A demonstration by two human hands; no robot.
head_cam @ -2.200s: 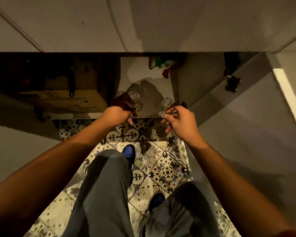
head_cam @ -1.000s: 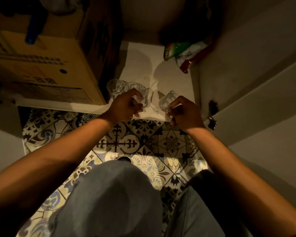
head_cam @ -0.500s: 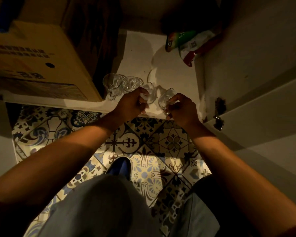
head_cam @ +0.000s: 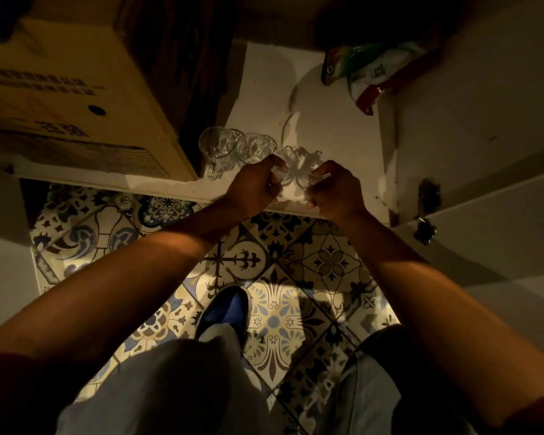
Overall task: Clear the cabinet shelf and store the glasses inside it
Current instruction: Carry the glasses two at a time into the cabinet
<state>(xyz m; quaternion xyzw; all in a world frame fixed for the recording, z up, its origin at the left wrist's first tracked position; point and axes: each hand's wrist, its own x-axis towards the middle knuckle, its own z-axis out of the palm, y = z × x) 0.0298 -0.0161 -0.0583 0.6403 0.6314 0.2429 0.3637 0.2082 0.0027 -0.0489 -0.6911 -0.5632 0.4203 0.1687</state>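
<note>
Several clear handled glasses stand in a row near the front edge of the white cabinet shelf (head_cam: 296, 98). The leftmost glass (head_cam: 215, 146) and the one beside it (head_cam: 256, 149) stand free. My left hand (head_cam: 253, 186) grips a third glass (head_cam: 285, 166) by its near side. My right hand (head_cam: 336, 189) grips a fourth glass (head_cam: 308, 169), touching the third. Both held glasses sit low on the shelf, right at its front.
A large cardboard box (head_cam: 76, 98) fills the shelf's left side, close to the leftmost glass. Crumpled green, white and red packets (head_cam: 368, 70) lie at the back right. The open cabinet door (head_cam: 484, 215) with its hinge is on the right. Patterned floor tiles (head_cam: 296, 262) lie below.
I have bent down closer to the shelf. Both hands brought their glasses together at the shelf front, beside the two set down on the left.
</note>
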